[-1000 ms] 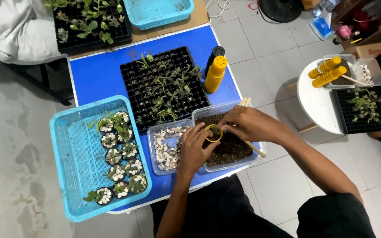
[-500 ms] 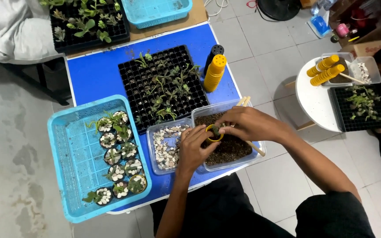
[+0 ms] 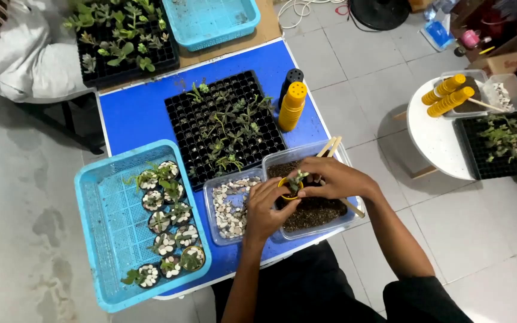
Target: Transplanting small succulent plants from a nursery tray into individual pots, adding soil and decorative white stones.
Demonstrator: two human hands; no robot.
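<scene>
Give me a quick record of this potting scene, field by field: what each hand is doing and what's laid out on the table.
left hand: left hand holds a small yellow pot over the soil tub
right hand: right hand pinches a small green seedling at the pot's mouth
beside tub: clear pebble tub, on its left
tools: wooden sticks across the soil tub
seedling tray: black seedling tray behind the tubs
finished pots: potted, pebble-topped plants in a blue basket
spare pots: yellow pot stack on the blue table
</scene>
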